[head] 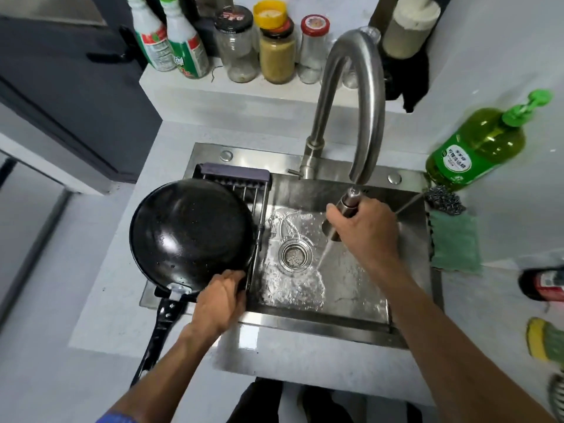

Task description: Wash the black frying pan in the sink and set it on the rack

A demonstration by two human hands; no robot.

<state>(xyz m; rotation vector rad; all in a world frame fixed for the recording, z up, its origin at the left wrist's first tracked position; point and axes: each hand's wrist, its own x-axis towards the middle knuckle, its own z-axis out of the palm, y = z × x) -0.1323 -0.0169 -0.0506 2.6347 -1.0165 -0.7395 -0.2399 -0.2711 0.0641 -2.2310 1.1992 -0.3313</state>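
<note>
**Operator body check: what you're wearing**

Both your forearms are bare from wrist up toward the elbow, no watch, bands or gloves on either one. Left hand [221,296] and right hand [364,230]: no rings visible on the fingers you can see. Only clothing in view is a blue sleeve edge [117,418] on your left arm, at the bottom border. Dark clothing shows low centre, detail unclear

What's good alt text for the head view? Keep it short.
Black pan sits on the rack over the sink's left side, left hand gripping the rack's near edge beside it. Right hand holds the pull-out spray head, water running into the basin near the drain.
</note>
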